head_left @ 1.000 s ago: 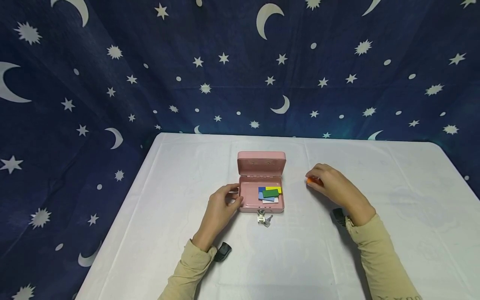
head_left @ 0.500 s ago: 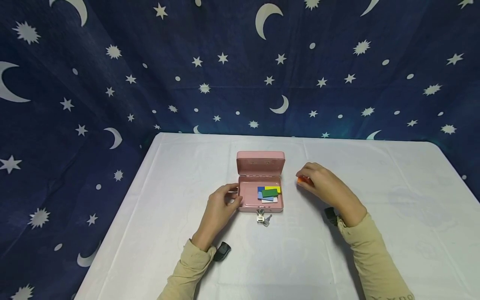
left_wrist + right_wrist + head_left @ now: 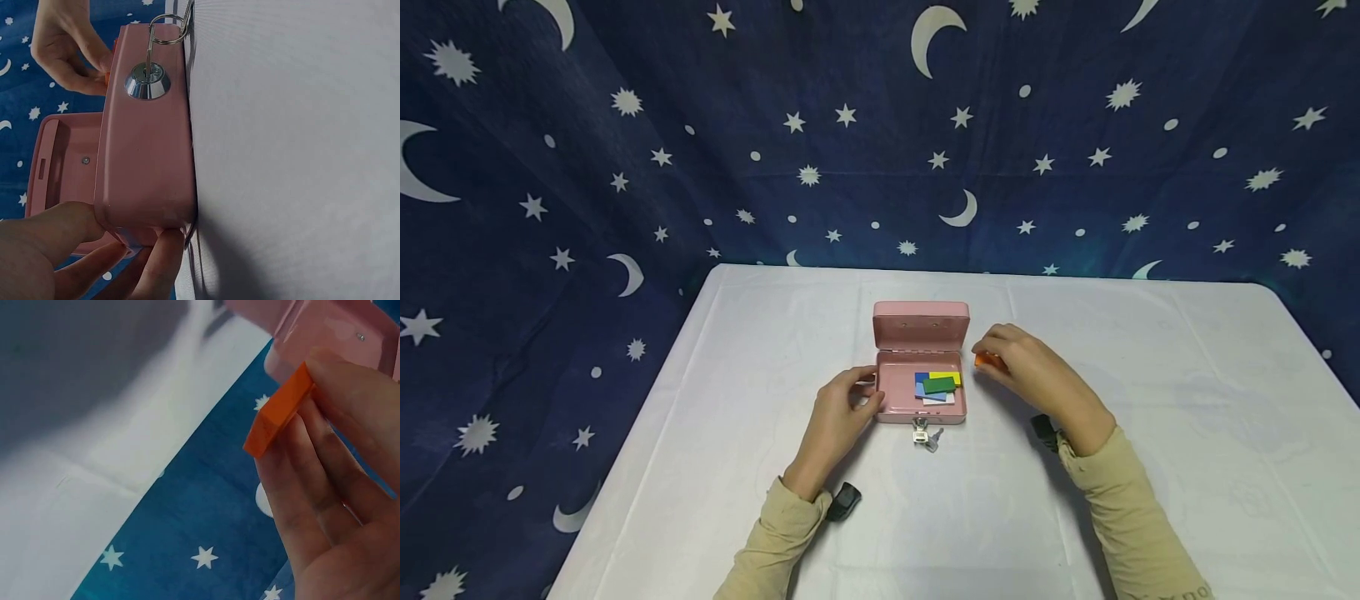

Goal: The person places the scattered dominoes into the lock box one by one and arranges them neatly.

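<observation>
A pink metal cash box (image 3: 898,408) stands on the table with its lid (image 3: 921,327) raised. Inside, toward the right, several flat coloured blocks (image 3: 939,386) lie in a small pile: green, yellow, blue, light blue and white. My left hand (image 3: 838,421) holds the box's left side, its thumb near the front corner and its fingers along the wall. Between thumb and fingertips, my right hand (image 3: 1037,375) pinches an orange rectangular block (image 3: 281,412) just right of the box. A key (image 3: 149,53) sits in the round lock (image 3: 147,82) on the front.
White cloth covers the table (image 3: 970,525). A dark blue curtain (image 3: 850,208) with moons and stars hangs behind and at the left. A second key (image 3: 935,440) hangs on a ring at the box's front. Each wrist bears a black camera (image 3: 845,502).
My right hand has moved left with the orange block, from well right of the box to close by its right wall. The left hand and the box have stayed put.
</observation>
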Demonstrator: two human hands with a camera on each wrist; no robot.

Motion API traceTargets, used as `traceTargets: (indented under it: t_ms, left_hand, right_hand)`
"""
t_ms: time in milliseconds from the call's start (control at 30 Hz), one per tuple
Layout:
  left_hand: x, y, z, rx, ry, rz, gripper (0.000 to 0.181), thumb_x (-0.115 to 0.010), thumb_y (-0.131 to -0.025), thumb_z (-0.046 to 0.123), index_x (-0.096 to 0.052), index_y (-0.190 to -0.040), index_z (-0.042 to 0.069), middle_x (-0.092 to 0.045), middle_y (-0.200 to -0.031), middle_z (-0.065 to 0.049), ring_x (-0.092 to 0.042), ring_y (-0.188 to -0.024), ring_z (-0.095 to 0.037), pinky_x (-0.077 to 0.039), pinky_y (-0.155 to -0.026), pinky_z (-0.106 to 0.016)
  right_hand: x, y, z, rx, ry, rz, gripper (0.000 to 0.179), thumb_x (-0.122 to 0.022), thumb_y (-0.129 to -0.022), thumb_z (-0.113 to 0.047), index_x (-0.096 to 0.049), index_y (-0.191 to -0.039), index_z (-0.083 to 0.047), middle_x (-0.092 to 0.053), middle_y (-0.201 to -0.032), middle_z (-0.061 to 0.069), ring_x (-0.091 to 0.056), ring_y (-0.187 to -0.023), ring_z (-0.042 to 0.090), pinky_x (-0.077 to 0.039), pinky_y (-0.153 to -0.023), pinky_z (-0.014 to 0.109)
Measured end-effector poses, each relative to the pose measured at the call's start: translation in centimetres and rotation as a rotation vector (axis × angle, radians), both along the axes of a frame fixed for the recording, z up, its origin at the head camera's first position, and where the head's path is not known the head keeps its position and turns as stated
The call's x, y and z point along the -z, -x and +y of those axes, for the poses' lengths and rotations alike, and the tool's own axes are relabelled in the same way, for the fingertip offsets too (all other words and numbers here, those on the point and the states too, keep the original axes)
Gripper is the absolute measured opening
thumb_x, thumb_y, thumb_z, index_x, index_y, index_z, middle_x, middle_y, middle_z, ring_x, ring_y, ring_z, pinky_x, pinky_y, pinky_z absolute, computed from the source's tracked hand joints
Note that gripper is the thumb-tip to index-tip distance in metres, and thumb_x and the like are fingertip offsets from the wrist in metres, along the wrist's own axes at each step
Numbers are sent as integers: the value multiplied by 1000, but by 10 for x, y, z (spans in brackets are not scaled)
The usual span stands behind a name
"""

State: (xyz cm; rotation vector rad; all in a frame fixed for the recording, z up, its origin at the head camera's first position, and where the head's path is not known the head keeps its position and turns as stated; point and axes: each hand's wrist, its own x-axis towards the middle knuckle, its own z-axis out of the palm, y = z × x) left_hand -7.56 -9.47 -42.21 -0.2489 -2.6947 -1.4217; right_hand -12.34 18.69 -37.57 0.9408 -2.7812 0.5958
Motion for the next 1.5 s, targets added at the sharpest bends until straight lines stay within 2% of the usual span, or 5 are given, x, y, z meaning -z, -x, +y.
traceTargets:
  t_ms: [333, 633, 767, 1100, 1500]
  left_hand:
    - [0, -1, 0, 1, 9, 7, 37, -72, -89, 5, -64, -125, 0, -69, -117, -13, -69, -96, -20, -58, -78, -36]
    - [0, -1, 0, -4, 8, 5, 37, -72, -89, 5, -64, -124, -1, -69, -116, -13, -70, -96, -21, -59, -79, -36]
    - [-1, 0, 0, -5, 3, 3, 37, -72, -89, 5, -65, -124, 0, -69, -117, -13, -70, -96, -21, -58, -80, -37]
    - [-1, 0, -1, 0, -12, 2, 38, -72, -89, 5, -64, -125, -1, -69, -116, -14, -70, -95, -21, -58, -80, -38]
    - [1, 1, -1, 6, 0, 11, 37, -72, -88, 5, -65, -125, 0, -69, -115, -13, -69, -94, -20, -58, -79, -37]
  right_hand:
    - [-2, -4, -16, -18, -3, 6, 17, -80, -82, -6, -75, -97, -1, -66, -93, 7, -61, -84, 19, -58, -76, 35]
    - [-1, -5, -30, -40, -17, -18, 17, -77, -86, -9, -73, -99, 0, -65, -96, 8, -60, -90, 21, -58, -83, 38]
    - [0, -4, -37, -56, -36, -9, 17, -78, -85, -10, -73, -97, 0, -64, -93, 7, -59, -87, 20, -58, -80, 35]
    - [6, -2, -49, -96, -54, 5, 18, -77, -87, -12, -73, -100, 0, -63, -93, 6, -59, -86, 18, -56, -79, 33]
    - [19, 2, -58, -111, -49, 23, 13, -76, -87, -11, -74, -97, -2, -63, -91, 5, -57, -84, 17, -57, -77, 33]
